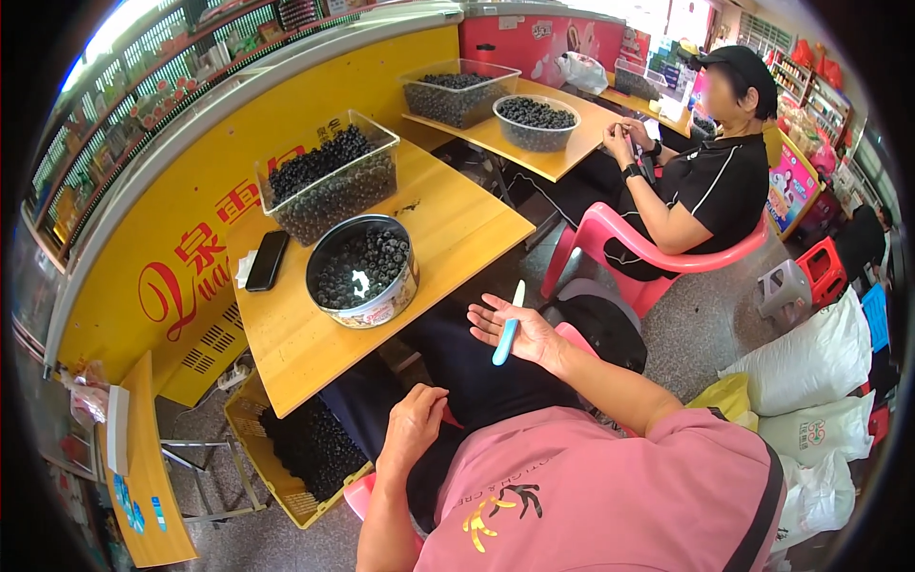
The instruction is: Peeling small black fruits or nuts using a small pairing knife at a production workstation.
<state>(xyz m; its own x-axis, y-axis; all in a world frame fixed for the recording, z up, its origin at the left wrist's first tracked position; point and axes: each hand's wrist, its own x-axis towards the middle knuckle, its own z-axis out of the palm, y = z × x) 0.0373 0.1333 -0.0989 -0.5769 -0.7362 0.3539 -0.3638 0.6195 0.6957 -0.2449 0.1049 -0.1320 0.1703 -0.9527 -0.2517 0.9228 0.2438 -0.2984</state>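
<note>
My right hand [519,332] is turned palm up over my lap with its fingers stretched. A small knife with a light blue handle [506,342] and a pale blade lies across it, held in the hand. My left hand [416,420] is closer to my body, fingers curled together; whatever they may hold is hidden. On the wooden table [457,229] before me stands a round tub [367,313] partly filled with small dark round nuts or fruits. Behind it, a clear rectangular bin [331,195] is heaped with the same dark pieces.
A black phone [268,260] rests at the table's left. Below is a yellow crate [303,518] of dark pieces. At a further table, a person in black [710,181] sits on a pink chair [658,250], hands together, near a round bowl [537,124]. White sacks [805,357] lie right.
</note>
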